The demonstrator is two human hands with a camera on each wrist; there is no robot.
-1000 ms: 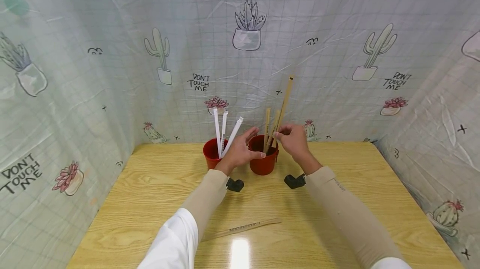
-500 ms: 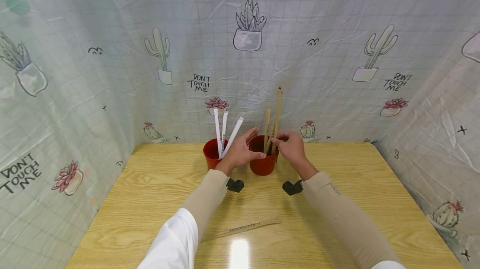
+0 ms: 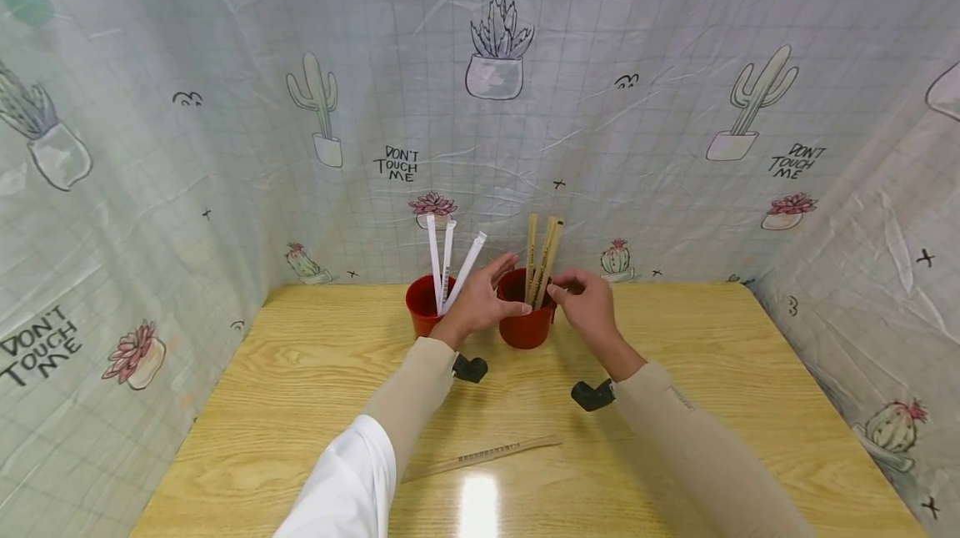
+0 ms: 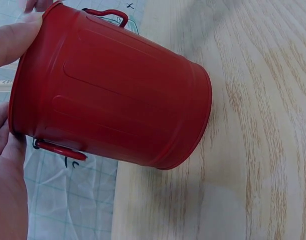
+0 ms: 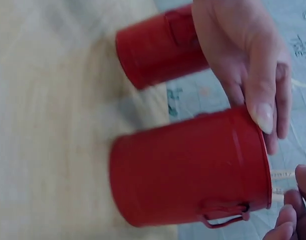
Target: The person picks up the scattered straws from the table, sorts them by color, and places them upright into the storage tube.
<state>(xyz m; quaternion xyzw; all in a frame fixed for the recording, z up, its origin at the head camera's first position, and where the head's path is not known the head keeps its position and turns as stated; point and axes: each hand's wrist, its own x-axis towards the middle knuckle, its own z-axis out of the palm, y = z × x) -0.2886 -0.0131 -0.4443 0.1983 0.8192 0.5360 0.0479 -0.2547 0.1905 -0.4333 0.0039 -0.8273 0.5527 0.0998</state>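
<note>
My left hand (image 3: 480, 303) grips the rim of a red bucket (image 3: 525, 331); its thumb lies on the near side in the left wrist view. Several slim brown paper-wrapped straws (image 3: 532, 250) stand inside, leaning a little. Just right of them, at the rim, is my right hand (image 3: 588, 304), thumb and forefinger loosely curled close to the straws. No straw shows clearly between those fingertips. On the table (image 3: 300, 404) lies another brown paper-wrapped straw (image 3: 487, 455), nearer to me.
A second red bucket (image 3: 422, 321) with white paper-wrapped straws (image 3: 435, 254) stands to the left, partly behind my left hand. A curtain (image 3: 660, 146) printed with cacti hangs behind the table and at both sides. Black wrist mounts (image 3: 592, 395) stick out below the hands.
The tall brown straw has gone down into the bucket, its top now about level with the others. My right hand sank slightly and shifted a little right. The left hand stayed put.
</note>
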